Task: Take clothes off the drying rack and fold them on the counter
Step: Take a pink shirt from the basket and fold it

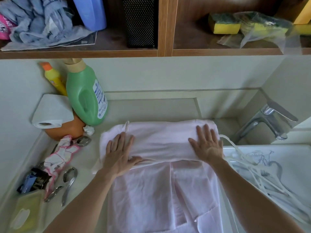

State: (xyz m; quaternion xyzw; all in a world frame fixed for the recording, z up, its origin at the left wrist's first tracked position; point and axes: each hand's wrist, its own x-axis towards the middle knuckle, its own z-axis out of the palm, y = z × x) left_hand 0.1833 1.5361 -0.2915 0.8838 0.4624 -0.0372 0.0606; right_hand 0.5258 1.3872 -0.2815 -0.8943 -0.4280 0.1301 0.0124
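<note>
The pale pink garment [159,140] lies spread on the counter [151,108], just left of the sink [296,153]. Its far part is turned over into a thick band whose long axis runs left to right, parallel to the counter's back edge. The thinner remainder stretches from that band toward the near edge and out of view.

The left hand [120,153] lies flat on the band's left end, fingers straight, thumb along the fold's near edge. The right hand [207,145] lies flat on the band's right end, fingers spread, on the sink side. Neither grips anything; both press with open palms.

To me it looks like a fold being smoothed down. Any next turn would roll across that axis, toward the near edge, and with one hand at each end, neither is nearer.

White hangers [249,170] lie heaped in the sink below the tap [267,121], one loop just beside the garment's right end. A green bottle [85,98] and a paper roll [52,111] sit toward the back left corner.
</note>
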